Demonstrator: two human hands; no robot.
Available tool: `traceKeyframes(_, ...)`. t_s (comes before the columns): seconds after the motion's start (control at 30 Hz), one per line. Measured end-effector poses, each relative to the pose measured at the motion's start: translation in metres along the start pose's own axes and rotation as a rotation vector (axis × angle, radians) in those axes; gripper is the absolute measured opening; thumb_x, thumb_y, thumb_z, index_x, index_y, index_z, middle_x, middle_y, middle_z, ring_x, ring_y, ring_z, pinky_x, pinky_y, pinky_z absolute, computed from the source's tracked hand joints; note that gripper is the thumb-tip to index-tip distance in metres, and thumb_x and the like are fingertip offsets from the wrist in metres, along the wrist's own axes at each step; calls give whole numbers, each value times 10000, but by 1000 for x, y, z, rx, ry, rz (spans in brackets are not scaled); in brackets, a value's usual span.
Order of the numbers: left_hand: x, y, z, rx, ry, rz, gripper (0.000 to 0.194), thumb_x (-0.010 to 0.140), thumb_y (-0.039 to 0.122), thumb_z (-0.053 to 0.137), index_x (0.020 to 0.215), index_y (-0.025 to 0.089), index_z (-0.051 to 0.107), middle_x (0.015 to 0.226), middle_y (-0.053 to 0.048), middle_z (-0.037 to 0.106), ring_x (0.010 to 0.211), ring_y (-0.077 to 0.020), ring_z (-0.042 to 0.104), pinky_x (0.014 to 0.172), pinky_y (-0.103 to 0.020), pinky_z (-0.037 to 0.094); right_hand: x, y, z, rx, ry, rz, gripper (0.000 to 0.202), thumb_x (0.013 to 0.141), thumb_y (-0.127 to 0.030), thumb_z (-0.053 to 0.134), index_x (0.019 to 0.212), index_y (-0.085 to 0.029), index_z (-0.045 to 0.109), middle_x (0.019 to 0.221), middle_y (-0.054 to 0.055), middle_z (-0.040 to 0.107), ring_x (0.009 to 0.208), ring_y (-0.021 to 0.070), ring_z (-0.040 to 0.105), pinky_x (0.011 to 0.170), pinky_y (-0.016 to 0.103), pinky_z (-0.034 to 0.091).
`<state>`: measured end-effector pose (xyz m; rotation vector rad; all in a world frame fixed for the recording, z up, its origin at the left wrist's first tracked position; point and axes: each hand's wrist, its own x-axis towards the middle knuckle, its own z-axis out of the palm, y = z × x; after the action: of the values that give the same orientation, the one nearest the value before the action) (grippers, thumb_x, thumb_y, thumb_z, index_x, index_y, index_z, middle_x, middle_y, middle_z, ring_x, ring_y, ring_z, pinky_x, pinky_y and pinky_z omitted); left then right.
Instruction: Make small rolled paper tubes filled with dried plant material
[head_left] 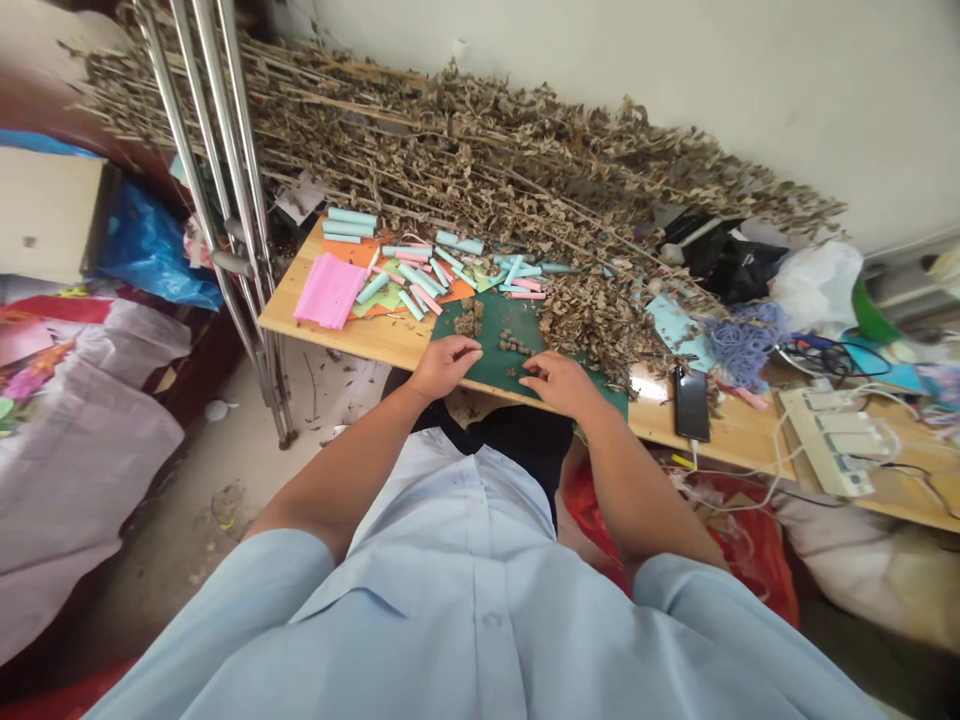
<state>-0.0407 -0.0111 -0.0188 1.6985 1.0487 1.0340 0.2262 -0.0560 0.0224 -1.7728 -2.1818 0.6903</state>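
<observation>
Brown clumps, just beside right hand, on mat

Metal crutches are cut off above; anything in the left hand is too small to tell.

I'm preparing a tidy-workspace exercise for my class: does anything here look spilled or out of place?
Yes: crumbled brown dried leaves spill past the dark green flat mat onto the pale wooden tabletop near the black rectangular phone, looking untidy.

you wear a pale blue shirt with loose, elbow-length sleeves, a straight front placket and a pale button, above black legwear.
</observation>
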Motion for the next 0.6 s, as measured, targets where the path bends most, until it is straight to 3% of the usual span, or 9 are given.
traceKeyframes(0.27,0,-1,-1,23,-7,-20,244,906,372,659,1001,173,762,892,-56,749,843,-179,692,793,-303,553,-7,1,15,75,85,2,111,894,-304,645,948,-236,714,1051,60,686,900,205,647,876,346,502)
traceKeyframes(0.33,0,-2,-1,29,-8,-18,242,904,371,659,998,173,762,889,-55,748,823,-173,686,782,-300,550,-8,1,17,238,121,78,133,884,-337,665,961,-236,706,1010,50,709,879,203,670,845,357,533)
traceKeyframes(0.47,1,-3,-1,26,-7,-5,250,905,381,657,994,172,760,883,-53,746,803,-168,678,764,-297,545,-11,0,22,778,175,274,268,804,-438,767,923,-214,682,884,37,751,754,186,722,672,322,594)
traceKeyframes(0.6,1,-4,-1,38,-12,-9,251,906,383,656,999,173,758,891,-55,747,823,-173,683,766,-296,549,-11,-2,28,1090,242,336,354,704,-424,869,900,-207,669,853,31,774,730,174,752,680,306,636)
